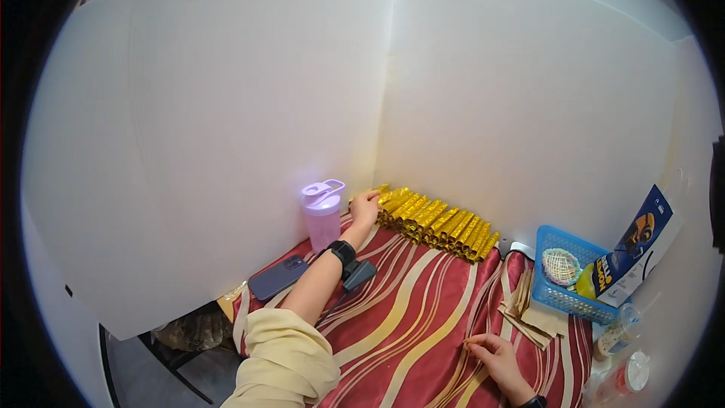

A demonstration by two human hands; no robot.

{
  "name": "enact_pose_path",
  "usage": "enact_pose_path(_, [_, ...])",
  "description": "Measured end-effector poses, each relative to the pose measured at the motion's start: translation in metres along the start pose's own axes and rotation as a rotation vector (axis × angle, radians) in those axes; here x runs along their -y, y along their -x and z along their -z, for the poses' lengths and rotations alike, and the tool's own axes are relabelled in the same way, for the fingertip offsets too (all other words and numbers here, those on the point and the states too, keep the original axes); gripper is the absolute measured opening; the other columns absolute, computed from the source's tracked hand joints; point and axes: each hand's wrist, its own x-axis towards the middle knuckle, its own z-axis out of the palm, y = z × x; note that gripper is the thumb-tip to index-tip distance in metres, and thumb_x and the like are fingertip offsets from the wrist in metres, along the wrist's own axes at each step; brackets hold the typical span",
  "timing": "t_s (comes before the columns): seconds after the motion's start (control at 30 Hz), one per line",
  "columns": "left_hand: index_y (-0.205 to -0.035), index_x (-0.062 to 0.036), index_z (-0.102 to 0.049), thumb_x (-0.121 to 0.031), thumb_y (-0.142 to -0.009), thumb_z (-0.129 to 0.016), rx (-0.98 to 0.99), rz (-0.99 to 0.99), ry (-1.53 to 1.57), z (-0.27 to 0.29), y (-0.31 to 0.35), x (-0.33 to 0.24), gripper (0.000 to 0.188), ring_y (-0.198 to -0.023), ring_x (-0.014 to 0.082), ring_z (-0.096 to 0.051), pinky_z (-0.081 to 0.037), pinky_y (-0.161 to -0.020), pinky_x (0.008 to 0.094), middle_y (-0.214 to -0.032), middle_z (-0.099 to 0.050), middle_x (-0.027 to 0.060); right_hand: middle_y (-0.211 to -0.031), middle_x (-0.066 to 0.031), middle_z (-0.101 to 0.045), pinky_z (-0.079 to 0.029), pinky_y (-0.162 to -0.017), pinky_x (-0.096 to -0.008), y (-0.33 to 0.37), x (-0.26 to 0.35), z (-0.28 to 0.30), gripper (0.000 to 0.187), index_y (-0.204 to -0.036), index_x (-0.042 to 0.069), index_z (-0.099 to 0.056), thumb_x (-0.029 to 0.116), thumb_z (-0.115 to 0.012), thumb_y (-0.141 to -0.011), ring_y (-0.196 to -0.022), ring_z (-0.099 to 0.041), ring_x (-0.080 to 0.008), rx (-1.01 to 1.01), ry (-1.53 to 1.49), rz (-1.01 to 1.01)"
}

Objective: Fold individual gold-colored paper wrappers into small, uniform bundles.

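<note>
My left hand (pixel 365 208) reaches to the far side of the table, at the left end of a stacked row of shiny gold foil tubes (pixel 434 221). Its fingers are closed round a gold tube, mostly hidden beneath them. A lilac shaker bottle (pixel 323 219) stands upright just left of that wrist. My right hand (pixel 497 364) is low over the near right of the red striped tablecloth (pixel 408 317), thumb and fingertips pinched together. Whatever is between them is too small to make out. Brown paper pieces (pixel 532 313) lie beyond it.
A dark phone (pixel 277 278) and a small black device (pixel 359 275) flank my left forearm. At right, a blue basket (pixel 540 287) holds a woven ball and a dark blue printed card (pixel 634 242). Clear plastic cups (pixel 619 332) stand nearer. White panels (pixel 264 91) enclose the table.
</note>
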Motion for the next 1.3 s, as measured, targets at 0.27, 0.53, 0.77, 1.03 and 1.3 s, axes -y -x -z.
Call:
enact_pose_path(0.27, [-0.128, -0.0013, -0.055, -0.005, -0.08, -0.056, 0.056, -0.152, -0.488, -0.031, -0.006, 0.022, 0.048, -0.111, 0.0417, -0.058, -0.044, -0.098, 0.0444, -0.116, -0.061, 0.0287, -0.093, -0.0044, -0.069, -0.048, -0.078, -0.0234, 0.004, 0.006, 0.003, 0.017, -0.105, -0.002, -0.068, 0.007, -0.061, -0.093, -0.087, -0.062, -0.0087, -0.02, 0.139, 0.0])
enact_pose_path(0.53, [-0.112, 0.0034, -0.059, -0.007, -0.08, -0.062, -0.023, -0.115, -0.354, -0.022, 0.031, 0.013, 0.034, -0.101, 0.031, -0.058, -0.047, -0.09, 0.0405, -0.11, -0.06, 0.0187, -0.091, -0.012, -0.063, -0.048, -0.075, -0.0335, -0.008, 0.021, -0.004, 0.02, -0.104, 0.002, -0.063, 0.007, -0.063, -0.085, -0.086, -0.062, -0.0242, -0.194, 0.385, 0.215])
enact_pose_path(0.77, [-0.124, -0.0033, -0.061, 0.002, -0.093, -0.046, 1.607, -0.271, 0.451, 0.006, 0.231, -0.179, 0.035, -0.122, 0.0217, -0.054, -0.041, -0.104, 0.0354, -0.127, -0.06, 0.0097, -0.1, -0.0181, -0.051, -0.04, -0.085, -0.0435, -0.013, 0.01, 0.047, 0.025, -0.104, -0.002, -0.05, 0.008, -0.06, -0.083, -0.098, -0.049, -0.0355, -0.813, 0.858, 0.408])
enact_pose_path(1.03, [-0.124, 0.0027, -0.06, -0.011, -0.098, -0.052, 1.614, -0.72, 1.188, 0.058, 0.317, -0.224, 0.03, -0.117, 0.0312, -0.058, -0.031, -0.107, 0.0523, -0.125, -0.062, 0.0205, -0.127, -0.0264, -0.05, -0.036, -0.104, -0.0435, -0.023, -0.011, 0.05, 0.056, -0.13, -0.01, -0.041, 0.027, -0.06, -0.092, -0.121, -0.045, -0.0403, -0.517, 0.831, 0.296])
enact_pose_path(1.3, [-0.113, 0.0073, -0.064, -0.017, -0.092, -0.063, 1.454, -0.56, 1.43, 0.058, 0.34, -0.234, 0.032, -0.11, 0.0312, -0.061, -0.036, -0.103, 0.0511, -0.116, -0.066, 0.0217, -0.122, -0.0288, -0.052, -0.037, -0.102, -0.0449, -0.023, -0.006, 0.053, 0.056, -0.129, -0.01, -0.041, 0.022, -0.062, -0.089, -0.118, -0.047, -0.0427, -0.428, 0.883, 0.281])
